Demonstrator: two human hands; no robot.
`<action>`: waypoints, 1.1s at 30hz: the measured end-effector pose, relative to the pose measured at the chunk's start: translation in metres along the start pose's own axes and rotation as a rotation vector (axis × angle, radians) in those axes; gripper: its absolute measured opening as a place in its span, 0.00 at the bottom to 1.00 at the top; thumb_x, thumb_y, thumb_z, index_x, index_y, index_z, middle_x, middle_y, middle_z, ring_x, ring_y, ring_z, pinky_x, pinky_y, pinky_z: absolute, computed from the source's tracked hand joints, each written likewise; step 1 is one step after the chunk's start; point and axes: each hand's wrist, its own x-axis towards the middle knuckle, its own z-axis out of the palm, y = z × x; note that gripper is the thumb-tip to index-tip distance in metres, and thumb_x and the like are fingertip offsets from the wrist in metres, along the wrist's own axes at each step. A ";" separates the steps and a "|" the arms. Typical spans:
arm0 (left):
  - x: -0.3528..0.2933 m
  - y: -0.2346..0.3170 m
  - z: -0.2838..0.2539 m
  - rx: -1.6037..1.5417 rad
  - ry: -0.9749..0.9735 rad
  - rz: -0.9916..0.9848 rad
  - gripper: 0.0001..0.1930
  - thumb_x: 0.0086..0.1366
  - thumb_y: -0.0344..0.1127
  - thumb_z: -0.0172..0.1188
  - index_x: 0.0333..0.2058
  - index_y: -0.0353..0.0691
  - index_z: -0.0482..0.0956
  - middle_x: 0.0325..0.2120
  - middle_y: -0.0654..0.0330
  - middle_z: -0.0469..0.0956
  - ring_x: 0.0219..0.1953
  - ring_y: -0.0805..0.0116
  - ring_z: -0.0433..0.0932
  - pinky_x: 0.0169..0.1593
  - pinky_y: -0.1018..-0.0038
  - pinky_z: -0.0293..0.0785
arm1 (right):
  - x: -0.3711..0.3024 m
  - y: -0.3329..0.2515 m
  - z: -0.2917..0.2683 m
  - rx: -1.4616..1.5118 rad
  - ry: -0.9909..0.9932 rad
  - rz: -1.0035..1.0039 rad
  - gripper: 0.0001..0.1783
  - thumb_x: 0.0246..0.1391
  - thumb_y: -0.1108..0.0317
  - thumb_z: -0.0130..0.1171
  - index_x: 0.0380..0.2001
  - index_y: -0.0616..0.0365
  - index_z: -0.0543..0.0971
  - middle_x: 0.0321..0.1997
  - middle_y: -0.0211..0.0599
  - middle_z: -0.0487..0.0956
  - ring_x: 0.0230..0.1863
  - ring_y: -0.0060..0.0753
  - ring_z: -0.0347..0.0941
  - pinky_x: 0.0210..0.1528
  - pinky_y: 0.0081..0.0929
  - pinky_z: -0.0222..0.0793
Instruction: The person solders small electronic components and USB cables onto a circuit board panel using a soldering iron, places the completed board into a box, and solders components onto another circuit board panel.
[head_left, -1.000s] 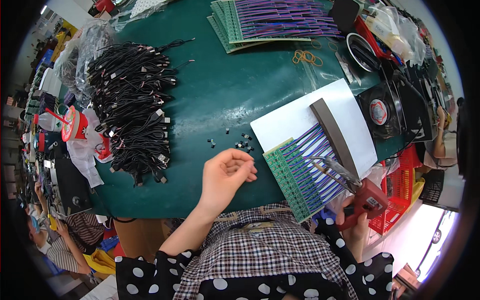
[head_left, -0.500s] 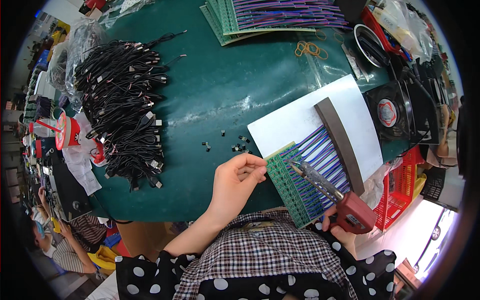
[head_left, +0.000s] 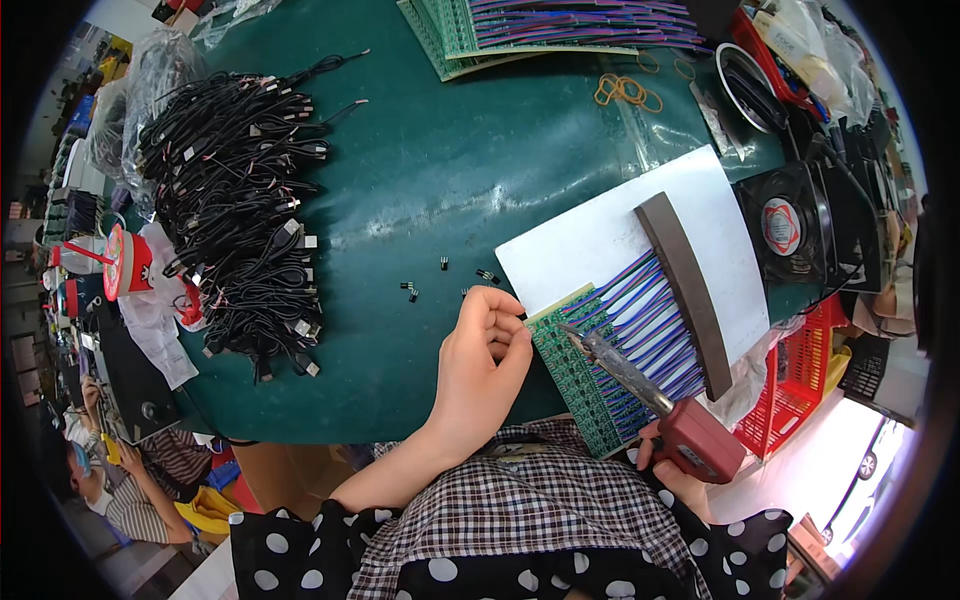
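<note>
My right hand (head_left: 680, 480) is wrapped round the dark red handle of a soldering gun (head_left: 705, 440). The gun's tip points up and left, over the upper left part of a green circuit board (head_left: 575, 385). Purple and blue wires (head_left: 640, 310) run from the board to a dark brown bar (head_left: 685, 290) lying across them. My left hand (head_left: 480, 370) is closed, its thumb and index finger bent together at the board's left edge. Whatever they pinch is too small to make out. Several small black components (head_left: 486, 276) lie on the table just beyond that hand, some covered by it.
Under the wires lies a white sheet (head_left: 590, 225) on the green table mat (head_left: 400, 190). A heap of black cables (head_left: 240, 210) fills the left side. More wired boards (head_left: 455, 45) lie at the back, near rubber bands (head_left: 625, 92). A fan (head_left: 785, 225) stands at right.
My left hand has shifted slightly up, now covering more of the small black components. The soldering gun has moved a little left and down, its tip staying over the board's upper part.
</note>
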 end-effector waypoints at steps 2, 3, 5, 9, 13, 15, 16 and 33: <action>0.001 -0.001 0.001 0.020 0.010 0.022 0.08 0.62 0.19 0.49 0.38 0.35 0.64 0.29 0.62 0.71 0.30 0.79 0.74 0.35 0.82 0.73 | -0.003 0.005 -0.008 -0.113 -0.023 0.074 0.32 0.47 0.57 0.67 0.49 0.66 0.68 0.46 0.38 0.72 0.32 0.28 0.72 0.32 0.22 0.67; 0.001 -0.002 0.001 0.041 0.019 0.045 0.07 0.62 0.19 0.49 0.37 0.36 0.63 0.29 0.63 0.70 0.30 0.79 0.74 0.35 0.82 0.73 | 0.000 0.003 -0.007 -0.150 -0.041 0.070 0.32 0.48 0.56 0.67 0.49 0.66 0.68 0.45 0.38 0.72 0.31 0.28 0.71 0.31 0.22 0.66; 0.002 -0.005 0.002 0.023 0.014 0.052 0.07 0.62 0.18 0.49 0.37 0.36 0.63 0.29 0.63 0.70 0.31 0.80 0.73 0.35 0.83 0.73 | 0.002 0.005 -0.008 -0.187 -0.058 0.069 0.32 0.48 0.56 0.66 0.50 0.65 0.68 0.43 0.37 0.73 0.30 0.27 0.70 0.30 0.22 0.66; 0.002 -0.009 0.002 -0.009 -0.001 0.069 0.07 0.63 0.18 0.48 0.36 0.36 0.63 0.30 0.63 0.69 0.32 0.80 0.72 0.35 0.83 0.72 | 0.007 0.009 -0.005 -0.265 -0.028 -0.003 0.27 0.43 0.73 0.66 0.47 0.71 0.70 0.32 0.36 0.77 0.31 0.21 0.73 0.33 0.19 0.69; 0.002 -0.008 0.001 -0.049 -0.015 0.060 0.07 0.63 0.18 0.47 0.36 0.37 0.63 0.30 0.64 0.69 0.32 0.80 0.72 0.35 0.83 0.71 | 0.007 0.011 -0.003 -0.115 -0.017 0.008 0.29 0.43 0.71 0.67 0.48 0.72 0.70 0.32 0.36 0.77 0.30 0.21 0.73 0.34 0.18 0.70; 0.002 -0.008 0.001 -0.068 -0.027 0.063 0.08 0.63 0.18 0.47 0.37 0.37 0.63 0.30 0.64 0.69 0.32 0.80 0.72 0.35 0.83 0.71 | 0.007 0.014 -0.003 -0.108 -0.012 -0.005 0.30 0.43 0.71 0.67 0.48 0.73 0.70 0.32 0.36 0.77 0.31 0.21 0.74 0.34 0.18 0.70; 0.003 -0.009 0.000 -0.070 -0.028 0.062 0.08 0.63 0.18 0.47 0.37 0.37 0.63 0.30 0.64 0.69 0.32 0.80 0.72 0.35 0.83 0.71 | 0.007 0.015 -0.003 -0.100 -0.009 -0.020 0.30 0.43 0.70 0.67 0.49 0.73 0.69 0.32 0.36 0.77 0.31 0.21 0.74 0.34 0.17 0.70; 0.006 -0.010 -0.002 -0.152 -0.065 0.043 0.09 0.61 0.16 0.46 0.38 0.37 0.63 0.30 0.63 0.69 0.30 0.80 0.71 0.34 0.83 0.69 | 0.006 0.015 -0.003 -0.235 0.024 -0.016 0.31 0.39 0.74 0.67 0.49 0.72 0.70 0.28 0.34 0.78 0.29 0.21 0.75 0.34 0.19 0.70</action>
